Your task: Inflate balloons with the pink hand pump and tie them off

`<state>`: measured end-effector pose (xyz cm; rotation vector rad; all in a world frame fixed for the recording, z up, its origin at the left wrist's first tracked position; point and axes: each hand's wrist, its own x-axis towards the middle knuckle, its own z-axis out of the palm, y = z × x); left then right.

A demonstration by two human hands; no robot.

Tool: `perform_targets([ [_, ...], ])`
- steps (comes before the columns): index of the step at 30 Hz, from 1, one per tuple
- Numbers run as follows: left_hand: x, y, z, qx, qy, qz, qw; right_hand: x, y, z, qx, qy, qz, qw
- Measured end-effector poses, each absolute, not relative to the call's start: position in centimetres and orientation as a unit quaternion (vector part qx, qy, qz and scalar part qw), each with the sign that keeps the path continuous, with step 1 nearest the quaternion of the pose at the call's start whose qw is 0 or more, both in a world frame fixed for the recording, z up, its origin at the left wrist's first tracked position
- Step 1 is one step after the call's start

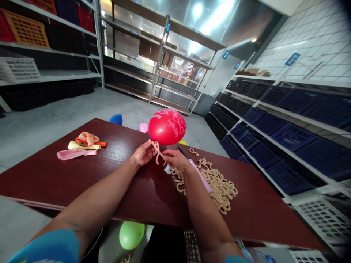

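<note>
An inflated red balloon (pixel 167 126) with white "hello kitty" print stands above the table, its neck pointing down. My left hand (pixel 144 152) is closed, pinching the balloon at its neck. Just below the neck, a short beige cord (pixel 157 157) hangs with loose ends. My right hand (pixel 175 159) is closed on part of this cord; its fingertips are partly hidden. Beside my right forearm lies a pile of similar beige cords (pixel 222 188), with a flat lilac balloon (pixel 201 177) across it. Several uninflated balloons (pixel 78 154) in pink, yellow and orange lie at the left.
The dark red table (pixel 109 175) spans the space before me. A green balloon (pixel 132 235) is below its near edge. Beyond the far edge are a pink balloon (pixel 143 127) and a blue object (pixel 116 119). Shelves with dark blue crates (pixel 296 138) line the right side.
</note>
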<state>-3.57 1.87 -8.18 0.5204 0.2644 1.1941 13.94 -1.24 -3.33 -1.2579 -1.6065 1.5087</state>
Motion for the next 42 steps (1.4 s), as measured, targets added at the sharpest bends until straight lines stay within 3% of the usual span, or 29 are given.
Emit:
perform_targets([
  [4, -3.9, 1.9, -7.9, 0.22, 0.095, 0.551, 0.8, 13.2, -1.0, -3.9, -0.478, -0.608, 0.573, 0.272],
  [18, -4.2, 1.5, -6.6, 0.19, 0.12, 0.578, 0.785, 17.2, -1.4, -3.4, -0.392, -0.495, 0.634, 0.446],
  [27, -3.7, 1.9, -7.4, 0.196, 0.211, 0.59, 0.755, 17.3, -2.7, -2.4, -0.344, -0.512, 0.554, 0.56],
  [33, -2.4, 1.6, -7.7, 0.341, 0.36, 0.635, 0.593, 14.8, -1.9, -3.8, -0.355, -0.61, 0.51, 0.492],
  [38, -2.2, 1.1, -8.1, 0.455, 0.424, 0.569, 0.539, 13.2, -1.3, -5.6, -0.417, -0.784, 0.243, 0.389],
  [42, -1.8, 0.9, -8.5, 0.47, 0.432, 0.528, 0.56, 12.5, -1.6, -5.5, -0.45, -0.843, 0.063, 0.288],
])
